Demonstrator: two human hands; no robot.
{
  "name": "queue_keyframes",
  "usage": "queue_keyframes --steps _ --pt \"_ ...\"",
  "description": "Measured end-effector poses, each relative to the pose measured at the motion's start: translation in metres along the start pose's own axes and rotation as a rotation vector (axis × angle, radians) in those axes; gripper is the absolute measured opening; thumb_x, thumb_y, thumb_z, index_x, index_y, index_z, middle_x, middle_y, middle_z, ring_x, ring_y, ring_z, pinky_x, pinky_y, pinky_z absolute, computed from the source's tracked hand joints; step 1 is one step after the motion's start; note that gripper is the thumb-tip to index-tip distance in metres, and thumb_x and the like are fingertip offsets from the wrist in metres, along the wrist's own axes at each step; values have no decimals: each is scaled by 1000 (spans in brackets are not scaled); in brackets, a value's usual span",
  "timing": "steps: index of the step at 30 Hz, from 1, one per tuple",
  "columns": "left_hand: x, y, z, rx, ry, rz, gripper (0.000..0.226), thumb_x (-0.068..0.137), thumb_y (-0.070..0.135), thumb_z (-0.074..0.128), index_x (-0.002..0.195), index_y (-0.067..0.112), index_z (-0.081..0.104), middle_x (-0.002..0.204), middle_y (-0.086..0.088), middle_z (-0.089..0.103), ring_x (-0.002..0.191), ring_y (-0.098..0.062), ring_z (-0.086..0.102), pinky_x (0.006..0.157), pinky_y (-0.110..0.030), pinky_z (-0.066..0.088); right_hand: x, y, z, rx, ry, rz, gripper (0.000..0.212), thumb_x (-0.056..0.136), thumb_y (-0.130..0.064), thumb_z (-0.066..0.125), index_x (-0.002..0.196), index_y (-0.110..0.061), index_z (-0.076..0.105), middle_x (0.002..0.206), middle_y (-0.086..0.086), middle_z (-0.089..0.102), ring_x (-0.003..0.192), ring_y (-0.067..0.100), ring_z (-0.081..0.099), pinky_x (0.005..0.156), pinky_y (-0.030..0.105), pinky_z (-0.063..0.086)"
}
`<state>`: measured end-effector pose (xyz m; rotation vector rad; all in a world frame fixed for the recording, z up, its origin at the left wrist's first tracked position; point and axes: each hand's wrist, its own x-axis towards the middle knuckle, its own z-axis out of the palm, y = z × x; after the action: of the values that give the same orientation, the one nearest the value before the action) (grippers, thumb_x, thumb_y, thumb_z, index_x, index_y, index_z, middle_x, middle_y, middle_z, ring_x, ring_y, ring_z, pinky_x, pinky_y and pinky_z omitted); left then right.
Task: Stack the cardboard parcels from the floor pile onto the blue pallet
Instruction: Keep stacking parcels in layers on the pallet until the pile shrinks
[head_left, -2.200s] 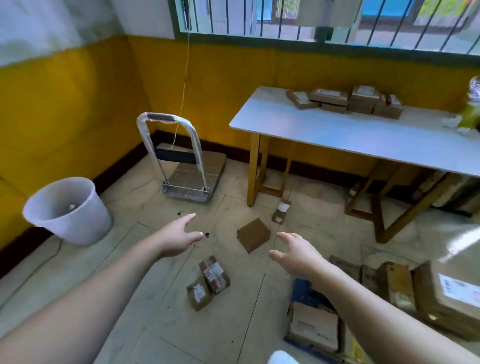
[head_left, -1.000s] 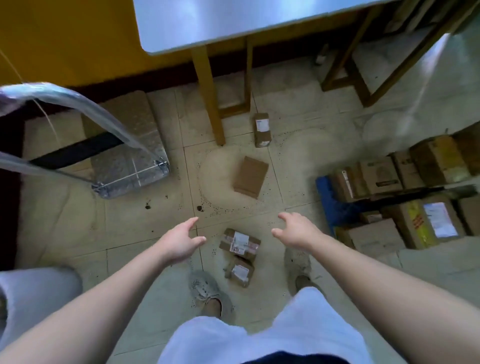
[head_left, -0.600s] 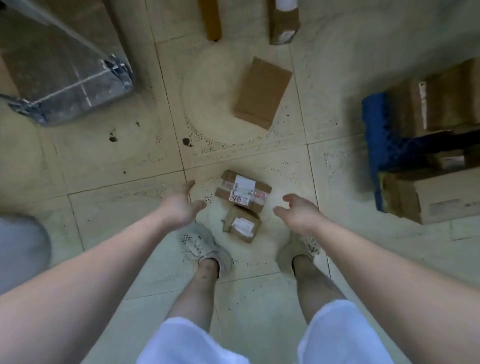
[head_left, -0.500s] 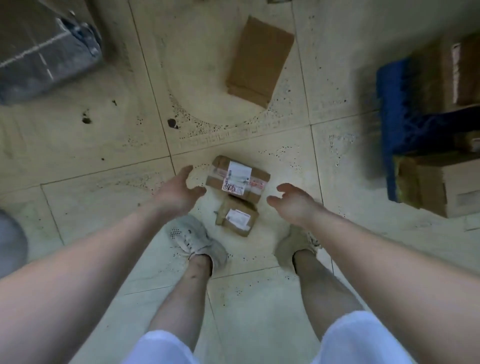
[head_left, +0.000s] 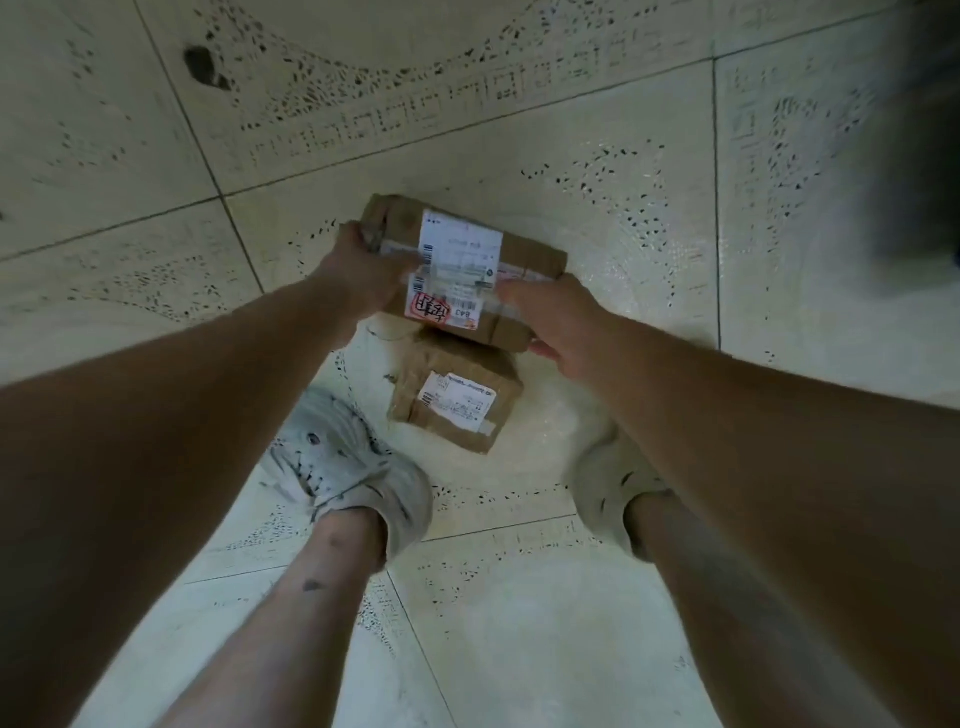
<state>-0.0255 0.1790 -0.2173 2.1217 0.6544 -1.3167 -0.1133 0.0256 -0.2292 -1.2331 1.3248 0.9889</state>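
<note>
Pickup is in hand: the left hand (head_left: 363, 275) and right hand (head_left: 563, 325) clamp the larger parcel (head_left: 462, 254) by its ends (a smaller parcel (head_left: 457, 408) lies nearer). Next it needs lifting towards the unseen pallet.

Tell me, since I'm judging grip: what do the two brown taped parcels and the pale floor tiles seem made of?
Larger brown parcel, held by left hand and right hand: matte cardboard, glossy clear tape, white paper label. Smaller brown parcel: creased cardboard or kraft paper. Pale floor tiles: probably glazed ceramic, given sheen and grout lines.
</note>
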Motion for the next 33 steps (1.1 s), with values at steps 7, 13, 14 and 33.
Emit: queue_keyframes --steps 7,13,14,33 --pt "-63 15 -38 -77 76 125 52 83 16 66 126 15 37 115 -8 59 90 -24 69 69 -35 59 -74 -14 -7 133 49 -131 58 74 -35 73 127 -23 54 114 -2 66 102 18 64 80 33 55" --pt "-190 75 -111 -150 74 320 47 84 16 69 115 24 34 94 13 60 77 2 63 57 -11 52 -220 -55 -42 259 179 -316 46 79 -33 75 116 -33 48 114 -5 59 93 8 58 70 19 42" --pt "-216 87 -125 -144 90 359 48 84 16 69 115 25 34 94 16 58 77 3 61 58 -9 49 -249 -62 -46 267 193 -358 40 81 -31 74 112 -32 49 109 -8 60 87 3 57 67 16 41" --pt "-644 178 -245 -169 -115 943 49 95 26 55 138 34 32 109 4 66 91 -5 66 77 -24 52 -700 -16 -122 492 623 -958 12 87 -33 64 91 -40 56 112 -7 63 102 10 59 93 35 48"
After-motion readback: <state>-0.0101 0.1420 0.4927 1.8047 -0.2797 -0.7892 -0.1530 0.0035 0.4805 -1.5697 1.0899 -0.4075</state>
